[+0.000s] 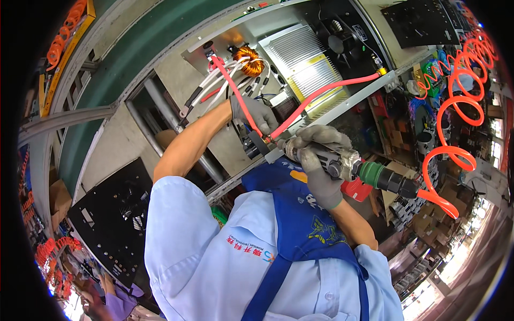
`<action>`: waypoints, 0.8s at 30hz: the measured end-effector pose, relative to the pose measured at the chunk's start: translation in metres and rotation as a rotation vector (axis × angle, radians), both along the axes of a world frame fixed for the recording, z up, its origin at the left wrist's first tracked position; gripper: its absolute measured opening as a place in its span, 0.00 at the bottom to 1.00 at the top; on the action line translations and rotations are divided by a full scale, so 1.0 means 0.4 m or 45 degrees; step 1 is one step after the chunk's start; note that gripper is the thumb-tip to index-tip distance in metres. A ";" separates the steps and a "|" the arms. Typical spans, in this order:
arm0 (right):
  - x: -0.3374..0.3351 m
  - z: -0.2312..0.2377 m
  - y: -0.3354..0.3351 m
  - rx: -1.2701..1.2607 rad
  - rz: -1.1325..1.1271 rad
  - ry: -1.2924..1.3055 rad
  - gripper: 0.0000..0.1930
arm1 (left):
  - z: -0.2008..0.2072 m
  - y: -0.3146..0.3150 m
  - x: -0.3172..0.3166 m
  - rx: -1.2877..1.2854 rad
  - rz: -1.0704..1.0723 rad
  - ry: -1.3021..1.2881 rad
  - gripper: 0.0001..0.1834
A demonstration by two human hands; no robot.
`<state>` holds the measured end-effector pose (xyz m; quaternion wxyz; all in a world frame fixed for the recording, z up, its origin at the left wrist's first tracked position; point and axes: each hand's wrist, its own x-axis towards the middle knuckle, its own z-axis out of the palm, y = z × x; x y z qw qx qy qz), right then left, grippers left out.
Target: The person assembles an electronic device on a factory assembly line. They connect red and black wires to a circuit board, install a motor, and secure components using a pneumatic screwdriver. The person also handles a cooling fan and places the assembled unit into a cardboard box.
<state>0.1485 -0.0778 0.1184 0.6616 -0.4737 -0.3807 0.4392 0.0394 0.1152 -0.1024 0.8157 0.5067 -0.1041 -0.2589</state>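
My right hand (321, 160), in a grey glove, is wrapped round a metal air screwdriver (334, 163) held almost level. Its nose points left at the metal fitting (266, 140) on the near edge of an open metal chassis (342, 107). Also gloved in grey, my left hand (257, 115) is curled just inside that edge, beside the fitting; what its fingers pinch is hidden. Two red hoses meet near the fitting: one red hose (233, 85) crosses in front of my left hand, the other red hose (326, 88) runs right. A round black part (254, 144) sits beside the fitting.
Inside the chassis are a copper-wound coil (249, 61), white cables (219, 80), a finned heatsink (300, 59) and a black fan (340, 43). An orange coiled air hose (447, 144) hangs at right. A black panel (115, 219) lies left; another person (115, 299) is at lower left.
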 end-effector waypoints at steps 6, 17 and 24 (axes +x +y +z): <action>-0.003 0.004 0.002 0.032 0.072 -0.074 0.14 | 0.002 -0.003 -0.002 0.103 0.020 0.061 0.25; -0.006 0.004 0.008 0.075 0.077 -0.261 0.15 | 0.033 -0.001 0.012 0.346 -0.033 -0.053 0.23; -0.018 -0.013 0.009 0.112 0.041 -0.216 0.17 | 0.004 -0.014 -0.011 0.003 0.113 -0.099 0.27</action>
